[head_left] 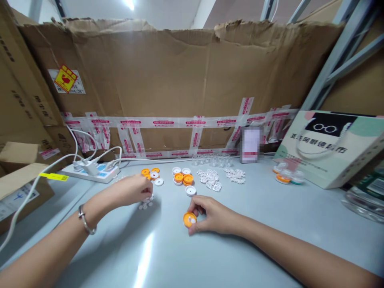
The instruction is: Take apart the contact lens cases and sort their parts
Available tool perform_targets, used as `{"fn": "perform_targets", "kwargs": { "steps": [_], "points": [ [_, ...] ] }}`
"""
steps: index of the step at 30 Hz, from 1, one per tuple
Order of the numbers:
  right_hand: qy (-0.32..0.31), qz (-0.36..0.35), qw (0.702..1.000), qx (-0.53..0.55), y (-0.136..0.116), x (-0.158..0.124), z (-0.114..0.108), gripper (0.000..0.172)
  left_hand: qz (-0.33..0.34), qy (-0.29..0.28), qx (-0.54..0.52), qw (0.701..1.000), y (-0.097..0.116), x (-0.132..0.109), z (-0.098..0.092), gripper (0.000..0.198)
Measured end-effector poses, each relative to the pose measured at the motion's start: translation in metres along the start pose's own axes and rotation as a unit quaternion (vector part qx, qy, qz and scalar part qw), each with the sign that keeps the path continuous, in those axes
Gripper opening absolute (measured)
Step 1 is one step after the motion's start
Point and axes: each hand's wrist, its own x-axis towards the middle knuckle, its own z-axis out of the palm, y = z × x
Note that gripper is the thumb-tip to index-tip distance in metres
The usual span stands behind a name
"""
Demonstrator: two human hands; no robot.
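Observation:
My right hand grips a round orange cap by its rim between thumb and fingers, its hollow side up. Small white bits lie inside that cap. Over on the left, my left hand has its fingers bent down and pressed together above a small pile of white pieces; whatever its fingertips hold is hidden. Just beyond it lie orange rings and a white ring. Between the hands, farther back, orange caps sit on white ones, with a single white cap in front.
Lacy white plastic pieces and clear domes lie toward the back, near a phone-like upright screen. A power strip with cables is at left. Assembled capped domes, a paper bag and a bottle stand at right.

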Motion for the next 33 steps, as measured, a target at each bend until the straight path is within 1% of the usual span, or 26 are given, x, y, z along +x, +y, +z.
{"fn": "perform_targets", "kwargs": {
  "steps": [2, 4, 5, 7, 10, 14, 17, 21, 24, 27, 29, 31, 33],
  "points": [
    [0.004, 0.001, 1.000, 0.008, 0.000, 0.000, 0.001, 0.039, 0.042, 0.049, -0.038, 0.997, 0.017, 0.001, 0.003, 0.015],
    [0.010, 0.000, 1.000, 0.015, 0.002, 0.002, 0.003, 0.041, 0.127, 0.105, -0.094, 0.982, 0.037, 0.002, 0.012, 0.012],
    [0.015, -0.003, 1.000, 0.016, 0.003, 0.002, 0.004, 0.041, 0.169, 0.123, -0.111, 0.972, 0.047, 0.003, 0.019, 0.013],
    [0.024, -0.018, 0.999, 0.012, 0.006, 0.004, 0.007, 0.041, 0.222, 0.139, -0.115, 0.958, 0.063, 0.006, 0.034, 0.015],
    [0.034, -0.038, 0.999, 0.007, 0.009, 0.005, 0.008, 0.044, 0.246, 0.146, -0.116, 0.951, 0.075, 0.010, 0.050, 0.011],
    [0.028, -0.037, 0.999, 0.006, 0.007, 0.005, 0.008, 0.044, 0.253, 0.139, -0.120, 0.950, 0.075, 0.015, 0.056, 0.010],
    [0.027, -0.036, 0.999, 0.002, 0.005, 0.004, 0.007, 0.044, 0.262, 0.150, -0.109, 0.947, 0.074, 0.017, 0.058, 0.005],
    [0.033, -0.035, 0.999, 0.002, 0.006, 0.003, 0.008, 0.044, 0.289, 0.181, -0.019, 0.940, 0.072, 0.017, 0.062, 0.006],
    [0.035, -0.034, 0.999, 0.003, 0.007, 0.004, 0.008, 0.044, 0.316, 0.191, 0.052, 0.928, 0.069, 0.015, 0.061, 0.008],
    [0.034, -0.037, 0.999, -0.001, 0.008, 0.005, 0.008, 0.044, 0.340, 0.201, 0.082, 0.915, 0.067, 0.015, 0.060, 0.014],
    [0.033, -0.036, 0.999, -0.002, 0.007, 0.005, 0.008, 0.043, 0.344, 0.218, 0.065, 0.911, 0.068, 0.017, 0.062, 0.016],
    [0.028, -0.034, 0.999, 0.000, 0.007, 0.004, 0.007, 0.042, 0.335, 0.232, 0.017, 0.913, 0.068, 0.018, 0.063, 0.013],
    [0.022, -0.032, 0.999, 0.003, 0.005, 0.003, 0.007, 0.040, 0.318, 0.228, -0.027, 0.920, 0.068, 0.017, 0.058, 0.008]
  ]
}}
